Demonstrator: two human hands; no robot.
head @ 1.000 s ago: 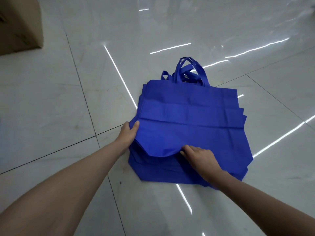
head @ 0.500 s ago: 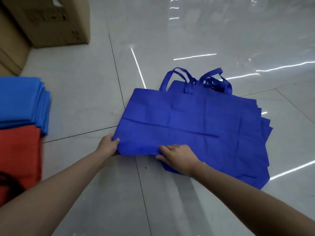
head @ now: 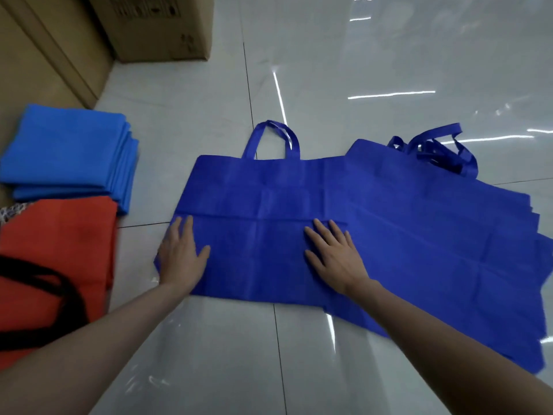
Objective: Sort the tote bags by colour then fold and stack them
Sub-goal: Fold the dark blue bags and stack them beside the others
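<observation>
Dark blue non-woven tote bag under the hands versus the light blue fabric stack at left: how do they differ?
The dark blue non-woven tote bag lies unfolded and flat; the light blue fabric stack is folded and piled. The bag's handles show; the stack's do not. Both are blue fabric.

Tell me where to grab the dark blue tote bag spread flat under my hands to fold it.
Pinch the near bottom edge at both corners, coming from your side. The dark blue tote bag lies flat with its handles pointing away, so that edge is free on the floor; its right side overlaps the pile.
</observation>
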